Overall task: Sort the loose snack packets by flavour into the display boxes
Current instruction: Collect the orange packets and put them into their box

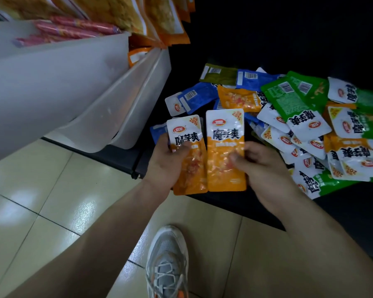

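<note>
We find both grips occupied. The left grip [166, 166] is closed on an orange packet [188, 175], thumb across its face, with the edge of at least one more packet showing behind it. The right grip [261, 166] pinches a second orange packet [222, 168], thumb on the front and fingers out of sight behind. The two packets stand side by side, their edges touching or very nearly so, held above the front of the dark shelf [235, 201]. Their long axes are parallel and run away from the person, with white headers at the far end and orange bodies nearest the wrists. The loose pile [310, 130] of green, blue and orange packets lies on the shelf to the right, just beyond the right grip. The display boxes [108, 100] lie up and to the left, and the left grip is the nearer of the two. In our judgement the next move is to merge the right packet onto the left stack — a short sideways shift, axes already matched — and then carry the stack left. We cannot tell which box takes the orange flavour, though an orange packet [138, 55] shows in the nearest one.
</note>
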`<state>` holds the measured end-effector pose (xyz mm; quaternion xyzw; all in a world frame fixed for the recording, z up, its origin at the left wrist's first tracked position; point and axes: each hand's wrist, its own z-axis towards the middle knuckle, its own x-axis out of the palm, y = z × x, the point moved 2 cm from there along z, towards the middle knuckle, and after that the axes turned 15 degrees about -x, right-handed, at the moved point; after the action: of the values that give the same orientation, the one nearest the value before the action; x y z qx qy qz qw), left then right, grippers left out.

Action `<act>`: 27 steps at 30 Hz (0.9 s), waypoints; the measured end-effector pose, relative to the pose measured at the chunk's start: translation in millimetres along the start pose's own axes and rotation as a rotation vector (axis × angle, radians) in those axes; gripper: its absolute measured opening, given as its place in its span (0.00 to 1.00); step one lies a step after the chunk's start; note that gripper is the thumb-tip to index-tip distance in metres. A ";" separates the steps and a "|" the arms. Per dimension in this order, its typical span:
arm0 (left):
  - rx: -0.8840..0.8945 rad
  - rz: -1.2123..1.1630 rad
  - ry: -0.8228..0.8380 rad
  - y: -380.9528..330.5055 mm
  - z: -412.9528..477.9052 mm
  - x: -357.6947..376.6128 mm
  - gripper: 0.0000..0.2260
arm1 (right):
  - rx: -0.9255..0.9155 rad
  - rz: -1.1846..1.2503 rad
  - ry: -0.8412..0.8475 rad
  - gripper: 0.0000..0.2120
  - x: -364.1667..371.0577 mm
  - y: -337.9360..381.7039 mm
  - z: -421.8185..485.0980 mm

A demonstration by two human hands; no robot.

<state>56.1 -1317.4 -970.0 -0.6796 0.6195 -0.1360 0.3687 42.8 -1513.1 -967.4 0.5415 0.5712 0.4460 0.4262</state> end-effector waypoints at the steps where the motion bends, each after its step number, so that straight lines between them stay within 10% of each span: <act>1: -0.007 -0.020 0.029 -0.1 -1.6 4.0 0.08 | 0.027 0.020 -0.007 0.03 7.0 -0.4 -1.0; 6: 0.060 0.001 0.170 -3.0 -6.3 16.2 0.17 | 0.008 -0.252 -0.003 0.11 21.0 5.7 9.5; 10: 0.073 0.022 0.091 -7.8 1.7 12.7 0.15 | -0.527 -0.836 -0.125 0.14 4.4 30.6 35.8; 15: 0.035 -0.031 0.012 -16.9 10.4 4.8 0.16 | -0.480 -1.418 0.273 0.34 -7.7 19.1 68.5; 23: 0.024 -0.027 -0.030 -9.3 18.9 -5.1 0.20 | -0.684 -1.219 0.140 0.10 -5.9 -28.9 8.2; 27: 0.032 0.001 0.001 -3.7 16.8 1.1 0.16 | -0.400 -1.165 -0.114 0.29 -13.3 -28.9 -4.4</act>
<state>69.8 -1313.0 -979.5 -0.6733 0.6177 -0.1460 0.3793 32.3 -1527.0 -994.3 0.0734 0.6547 0.2088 0.7228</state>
